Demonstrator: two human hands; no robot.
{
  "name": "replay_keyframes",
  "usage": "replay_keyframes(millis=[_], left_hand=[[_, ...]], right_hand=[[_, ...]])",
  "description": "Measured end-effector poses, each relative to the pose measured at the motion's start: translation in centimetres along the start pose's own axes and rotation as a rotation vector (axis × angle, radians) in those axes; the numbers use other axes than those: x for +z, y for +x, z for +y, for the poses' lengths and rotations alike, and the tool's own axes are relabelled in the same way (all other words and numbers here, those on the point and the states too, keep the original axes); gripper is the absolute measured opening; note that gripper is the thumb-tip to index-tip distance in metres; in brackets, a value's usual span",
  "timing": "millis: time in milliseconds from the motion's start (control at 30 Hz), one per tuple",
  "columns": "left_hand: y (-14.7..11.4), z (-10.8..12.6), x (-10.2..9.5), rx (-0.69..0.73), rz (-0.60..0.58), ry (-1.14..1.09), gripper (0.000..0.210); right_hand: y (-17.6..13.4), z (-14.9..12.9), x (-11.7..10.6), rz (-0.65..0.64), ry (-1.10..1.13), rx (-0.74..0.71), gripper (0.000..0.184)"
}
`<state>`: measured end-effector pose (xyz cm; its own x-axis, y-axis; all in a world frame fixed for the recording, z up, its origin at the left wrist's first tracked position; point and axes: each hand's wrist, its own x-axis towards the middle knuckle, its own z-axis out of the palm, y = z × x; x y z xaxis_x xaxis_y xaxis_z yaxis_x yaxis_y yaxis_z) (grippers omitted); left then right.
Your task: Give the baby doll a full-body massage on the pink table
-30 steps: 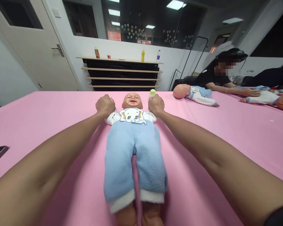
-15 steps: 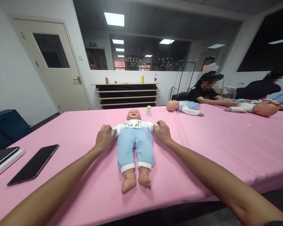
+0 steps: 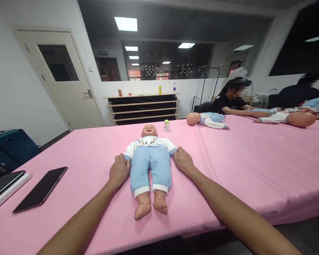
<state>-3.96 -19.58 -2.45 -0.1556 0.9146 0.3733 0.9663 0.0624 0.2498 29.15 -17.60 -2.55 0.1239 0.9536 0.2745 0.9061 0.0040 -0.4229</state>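
Observation:
A baby doll (image 3: 150,161) lies on its back on the pink-covered table (image 3: 215,170), its feet toward me. It wears blue trousers and a white top with an elephant face on the chest. My left hand (image 3: 119,170) is closed round the doll's hand at the blue cuff on the left of the picture. On the other side, my right hand (image 3: 183,159) grips the doll's other hand at its cuff. Both of the doll's hands are hidden in my fingers. Just beyond the doll's head stands a small clear bottle (image 3: 166,125) with a green cap.
A phone (image 3: 41,189) and another dark device on a white box (image 3: 9,187) lie at the left. A second doll (image 3: 207,120) lies at the far right, and a person (image 3: 232,99) handles a third doll (image 3: 287,117). Shelving (image 3: 145,106) stands behind the table.
Both my hands have come down nearer to me, drawing the doll's arms lower along its sides. My fingers are now more tightly closed. The view has shifted slightly.

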Motion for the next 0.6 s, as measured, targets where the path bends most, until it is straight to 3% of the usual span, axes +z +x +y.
replay_keyframes(millis=[200,367,500,600], left_hand=[[0.1,-0.2,-0.3,-0.022,-0.038,-0.088,0.019],[1.6,-2.4,-0.9,-0.072,0.094,-0.285,0.034],[3.1,-5.4,-0.6,-0.192,0.217,-0.397,0.045],[3.9,-7.4,0.3,-0.325,0.213,-0.499,0.056]], right_hand=[[-0.2,0.7,-0.2,-0.006,0.029,-0.073,0.021],[-0.1,0.9,-0.2,0.078,0.249,-0.089,0.029],[0.9,2.0,-0.1,0.217,0.476,0.018,0.043],[2.3,3.4,0.6,0.217,0.706,0.186,0.055]])
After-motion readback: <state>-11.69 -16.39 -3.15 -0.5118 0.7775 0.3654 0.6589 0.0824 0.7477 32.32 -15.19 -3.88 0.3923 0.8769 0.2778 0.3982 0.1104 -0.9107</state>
